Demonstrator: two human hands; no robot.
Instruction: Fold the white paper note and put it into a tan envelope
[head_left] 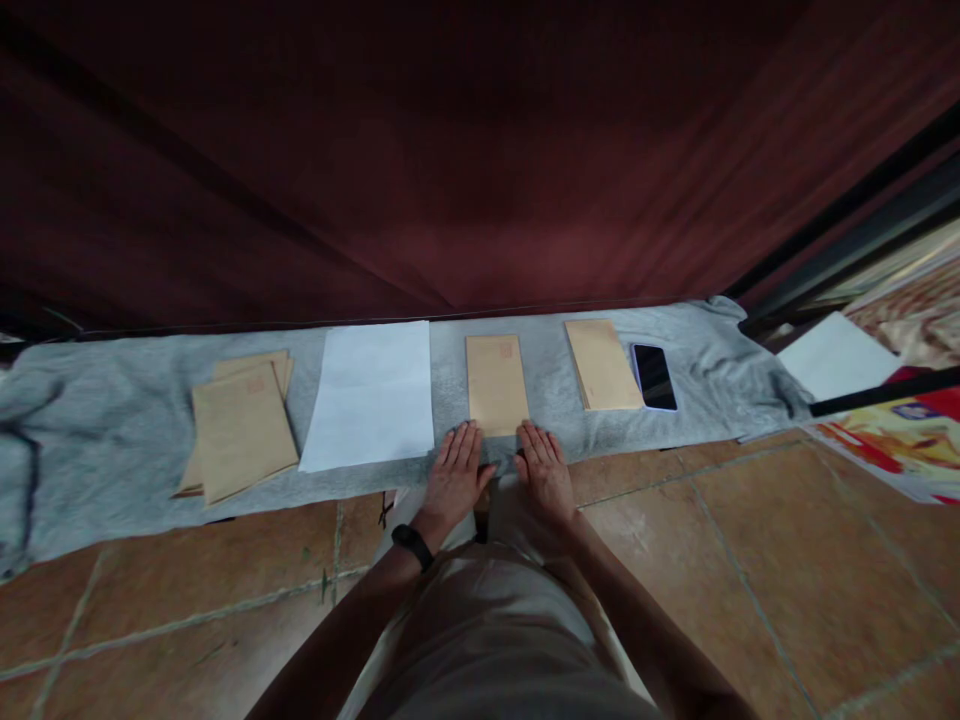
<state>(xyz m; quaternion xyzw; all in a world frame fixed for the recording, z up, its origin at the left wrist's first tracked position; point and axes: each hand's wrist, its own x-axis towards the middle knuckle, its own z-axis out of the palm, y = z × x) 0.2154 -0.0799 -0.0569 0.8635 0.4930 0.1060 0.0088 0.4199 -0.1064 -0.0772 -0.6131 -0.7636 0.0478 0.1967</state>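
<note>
- Remotely, through the head camera, I have the single brown envelope as my landmark; it lies flat on a grey cloth, a small red mark near its far right corner.
- I see the left hand at the envelope's near left corner, fingers stretched out flat, grasping nothing; a black wristband circles that wrist.
- I see the right hand at the envelope's near right corner, also flat and unclenched, its fingertips at the edge.
- Left of the envelope I find white paper, and farther left a fanned pile of brown envelopes.
- Right of the envelope I find a neater envelope stack, with a dark-screened phone just beside it.
- Beyond the envelope I see a dark red curtain; nearer than it, tiled floor.
</note>
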